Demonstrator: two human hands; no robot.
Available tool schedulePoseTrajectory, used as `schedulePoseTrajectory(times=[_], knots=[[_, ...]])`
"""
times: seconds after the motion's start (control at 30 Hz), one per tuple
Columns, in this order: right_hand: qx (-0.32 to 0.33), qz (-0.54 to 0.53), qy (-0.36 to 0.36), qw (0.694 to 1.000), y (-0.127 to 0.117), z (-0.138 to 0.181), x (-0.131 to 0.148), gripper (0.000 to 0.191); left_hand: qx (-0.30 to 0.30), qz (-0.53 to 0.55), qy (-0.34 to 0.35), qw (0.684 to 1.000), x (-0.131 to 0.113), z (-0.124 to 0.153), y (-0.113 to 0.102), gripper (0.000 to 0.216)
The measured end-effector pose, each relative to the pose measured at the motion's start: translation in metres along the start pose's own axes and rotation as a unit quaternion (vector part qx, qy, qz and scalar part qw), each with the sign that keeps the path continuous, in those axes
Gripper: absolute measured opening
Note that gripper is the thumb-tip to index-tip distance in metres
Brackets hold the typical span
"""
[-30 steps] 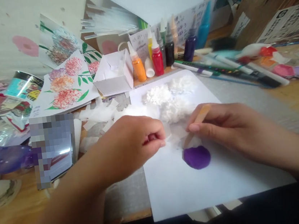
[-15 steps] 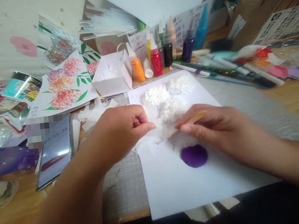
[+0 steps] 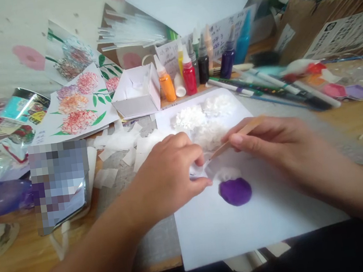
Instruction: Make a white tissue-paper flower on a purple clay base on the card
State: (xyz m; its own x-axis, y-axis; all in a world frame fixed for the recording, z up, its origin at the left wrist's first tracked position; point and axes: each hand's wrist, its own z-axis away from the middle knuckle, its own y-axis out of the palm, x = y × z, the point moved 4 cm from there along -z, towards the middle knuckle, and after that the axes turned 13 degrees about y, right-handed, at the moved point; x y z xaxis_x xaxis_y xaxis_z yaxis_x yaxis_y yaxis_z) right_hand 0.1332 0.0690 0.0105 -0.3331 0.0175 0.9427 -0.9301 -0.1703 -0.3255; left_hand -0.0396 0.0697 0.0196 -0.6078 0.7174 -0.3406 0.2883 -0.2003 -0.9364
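Observation:
My right hand [image 3: 268, 143] grips a thin wooden stick [image 3: 250, 132] between thumb and fingers, its tip slanting down to the left. At that tip is a small piece of thin white paper [image 3: 210, 168], slightly see-through. My left hand [image 3: 175, 170] has thumb and fingers curled round this piece's left side; the exact contact is blurred. Just below lies a round purple patch [image 3: 236, 192], with a fluffy white clump [image 3: 228, 173] at its upper edge. Ruffled white paper flowers [image 3: 189, 117] sit beyond my hands on a white sheet [image 3: 220, 232].
Loose thin paper squares [image 3: 119, 139] lie left of the sheet on a grey cutting mat [image 3: 157, 240]. Behind stand a small white box [image 3: 138, 104] and several paint bottles [image 3: 189, 75]. Pens [image 3: 274, 82] lie right, a phone [image 3: 68, 211] left, flower pictures [image 3: 76, 104] at back left.
My left hand has moved right and down toward the stick's tip, its thumb now apart from the fingers. The stick has tilted slightly. The paper squares at left show more, and the white clump is in plain view.

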Motion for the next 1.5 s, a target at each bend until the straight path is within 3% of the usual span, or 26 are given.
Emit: schedulePoseTrajectory(times=[0.1, 0.23, 0.37, 0.43, 0.57, 0.67, 0.73, 0.83, 1.1, 1.3, 1.43, 1.5], knots=[[0.007, -0.004, -0.001, 1.0, 0.0, 0.001, 0.001, 0.013, -0.019, 0.002, -0.006, 1.0, 0.001, -0.001, 0.001, 0.003], [0.02, -0.014, -0.008, 1.0, 0.0, 0.003, 0.002, 0.014, -0.074, -0.006, -0.034, 0.997, 0.007, 0.0, -0.01, 0.009], [0.094, -0.007, -0.019, 0.995, 0.007, 0.004, 0.002, 0.018, -0.186, -0.073, -0.116, 0.973, 0.012, 0.006, -0.033, 0.008], [0.13, 0.016, -0.027, 0.991, 0.012, 0.005, 0.001, 0.019, -0.193, -0.075, -0.108, 0.972, 0.008, 0.007, -0.038, 0.01], [0.105, 0.06, -0.041, 0.992, 0.013, 0.003, -0.004, 0.02, -0.071, -0.001, -0.022, 0.997, -0.009, 0.006, -0.024, 0.011], [0.064, 0.076, -0.047, 0.994, 0.008, 0.0, -0.006, 0.024, 0.037, 0.041, 0.01, 0.998, -0.017, 0.005, -0.006, 0.011], [0.058, 0.079, -0.042, 0.994, 0.006, -0.002, -0.007, 0.025, 0.078, 0.048, 0.023, 0.996, -0.019, 0.004, 0.003, 0.012], [0.063, 0.066, -0.036, 0.995, 0.004, -0.002, -0.005, 0.025, 0.106, 0.042, 0.033, 0.993, -0.019, 0.004, 0.011, 0.014], [0.08, 0.01, -0.036, 0.996, 0.005, 0.006, 0.004, 0.025, 0.11, 0.022, 0.026, 0.993, -0.017, 0.004, 0.012, 0.013], [0.085, 0.022, -0.044, 0.995, 0.008, 0.006, 0.005, 0.023, 0.069, 0.022, -0.021, 0.997, -0.014, 0.002, 0.005, 0.011], [0.035, -0.016, -0.01, 0.999, 0.001, 0.004, 0.001, 0.021, -0.065, -0.054, -0.125, 0.989, -0.006, 0.006, -0.015, 0.008], [0.022, -0.058, 0.005, 0.998, -0.002, 0.003, -0.003, 0.019, -0.106, -0.09, -0.143, 0.98, -0.008, 0.008, -0.02, 0.008]])
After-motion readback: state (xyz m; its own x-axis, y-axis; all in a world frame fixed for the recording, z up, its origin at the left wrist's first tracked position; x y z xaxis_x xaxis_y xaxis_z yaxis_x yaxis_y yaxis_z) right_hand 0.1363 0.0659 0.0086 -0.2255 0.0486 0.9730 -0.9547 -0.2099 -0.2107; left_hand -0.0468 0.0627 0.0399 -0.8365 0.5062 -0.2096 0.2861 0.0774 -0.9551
